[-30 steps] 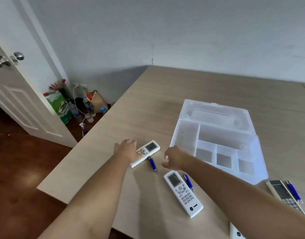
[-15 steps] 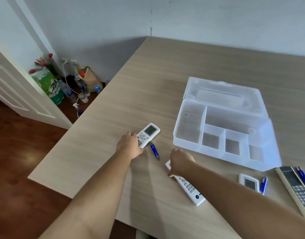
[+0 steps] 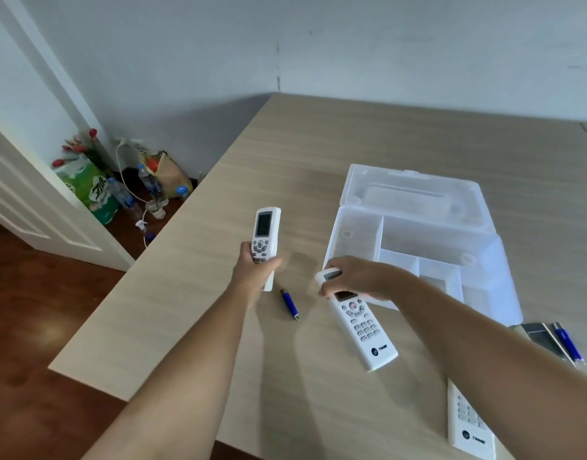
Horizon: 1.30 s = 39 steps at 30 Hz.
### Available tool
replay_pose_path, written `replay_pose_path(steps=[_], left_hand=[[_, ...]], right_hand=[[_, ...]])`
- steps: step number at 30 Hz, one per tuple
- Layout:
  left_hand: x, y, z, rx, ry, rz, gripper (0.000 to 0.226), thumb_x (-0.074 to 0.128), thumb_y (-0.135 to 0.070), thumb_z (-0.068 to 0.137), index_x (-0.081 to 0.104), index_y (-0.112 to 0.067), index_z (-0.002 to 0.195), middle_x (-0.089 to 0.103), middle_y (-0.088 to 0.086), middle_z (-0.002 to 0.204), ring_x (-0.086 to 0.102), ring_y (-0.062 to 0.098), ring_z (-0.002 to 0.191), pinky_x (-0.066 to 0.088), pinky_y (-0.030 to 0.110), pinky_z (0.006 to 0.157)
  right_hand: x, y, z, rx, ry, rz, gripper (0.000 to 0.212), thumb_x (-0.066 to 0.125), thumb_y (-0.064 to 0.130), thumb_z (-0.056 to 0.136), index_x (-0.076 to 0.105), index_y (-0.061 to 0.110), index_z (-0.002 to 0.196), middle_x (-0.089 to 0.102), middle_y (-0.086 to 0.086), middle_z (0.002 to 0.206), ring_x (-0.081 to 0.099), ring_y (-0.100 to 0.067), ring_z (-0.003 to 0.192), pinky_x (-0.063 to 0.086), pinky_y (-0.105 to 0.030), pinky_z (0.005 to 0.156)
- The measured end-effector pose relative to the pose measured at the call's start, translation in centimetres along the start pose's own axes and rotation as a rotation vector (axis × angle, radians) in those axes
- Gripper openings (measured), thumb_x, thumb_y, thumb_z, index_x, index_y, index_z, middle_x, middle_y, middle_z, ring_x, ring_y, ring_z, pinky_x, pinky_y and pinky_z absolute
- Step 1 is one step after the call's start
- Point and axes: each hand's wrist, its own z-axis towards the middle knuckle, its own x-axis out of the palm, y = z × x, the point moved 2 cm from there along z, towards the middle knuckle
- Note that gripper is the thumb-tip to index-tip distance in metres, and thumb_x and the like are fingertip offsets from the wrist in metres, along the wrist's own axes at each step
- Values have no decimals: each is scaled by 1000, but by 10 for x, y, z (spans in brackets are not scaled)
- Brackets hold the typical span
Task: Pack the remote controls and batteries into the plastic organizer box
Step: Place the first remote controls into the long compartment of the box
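My left hand [image 3: 254,272] grips the lower end of a small white remote [image 3: 265,235] and holds it upright above the table. My right hand [image 3: 355,277] is closed over the top of a longer white remote [image 3: 360,322], near the front left corner of the clear plastic organizer box [image 3: 358,227]. The box stands open with its lid [image 3: 415,194] folded back and its compartments show nothing inside. A blue battery [image 3: 290,304] lies on the table between my hands. Another white remote [image 3: 469,423] lies at the bottom right, partly behind my right forearm.
A dark remote [image 3: 541,340] and a blue battery [image 3: 567,345] lie at the right edge, beside the box. The wooden table [image 3: 352,144] ends at its left edge above a floor with bottles, bags and a white door [image 3: 26,207].
My left hand has lifted the small remote off the table and turned it upright. My right hand has closed on the longer remote and raised its top end.
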Motion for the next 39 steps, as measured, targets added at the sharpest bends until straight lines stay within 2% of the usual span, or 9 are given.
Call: replay_pose_path(steps=[5,10,17,19,22,26,30,34,39], left_hand=[[39,-65,-9,74,3,-197,30,67,-42,82,52,-20,94,53,-6,82,54,14,75,43,26,61],[83,-103,-12,246,111,-19,39,77,-42,74,55,-15,92,63,2,84,61,12,62,46,19,46],[136,-109,-7,411,132,444,61,76,-43,75,42,-9,113,57,-4,89,64,25,91,50,32,73],[148,-102,1,433,120,586,74,74,-41,77,33,-13,131,58,-2,99,65,30,100,51,36,75],[162,-89,13,428,169,822,100,66,-41,83,-6,-36,153,45,9,131,64,35,102,47,34,70],[175,-75,25,405,236,1063,80,66,-37,83,17,-29,146,41,14,131,63,37,100,54,38,76],[182,-69,28,415,267,1228,72,67,-30,82,28,-13,140,37,15,133,61,34,107,45,35,72],[191,-69,32,532,199,1441,63,68,-35,82,44,-4,131,39,11,133,49,27,116,45,32,88],[191,-59,49,603,235,1777,75,46,-60,89,38,-10,145,35,8,149,14,26,149,2,47,121]], right_hand=[[-55,12,-28,-147,-63,331,19,74,12,78,57,11,88,59,-3,70,59,-17,61,50,-27,58],[-102,-16,-41,-169,-274,669,8,53,16,95,57,10,94,62,-8,80,61,-17,66,54,-24,53],[-138,-59,-38,-121,-481,738,19,52,18,95,54,6,109,59,-10,84,56,-22,72,48,-34,67],[-145,-67,-34,-116,-498,749,18,52,17,95,54,6,109,58,-9,82,55,-21,70,47,-33,65],[-153,-74,-24,-107,-510,780,16,52,16,95,54,5,108,57,-9,81,54,-21,69,46,-33,63],[-154,-82,-7,-84,-503,809,13,52,15,95,54,6,103,57,-10,80,54,-22,69,45,-33,64],[-151,-87,7,-60,-471,820,8,52,16,95,55,12,89,57,-9,79,55,-21,67,46,-31,62],[-148,-91,15,-60,-445,827,7,52,17,95,54,10,96,58,-9,81,56,-21,69,47,-32,64],[-148,-95,17,-42,-429,810,12,53,19,95,54,10,102,58,-9,85,57,-21,71,48,-31,65]])
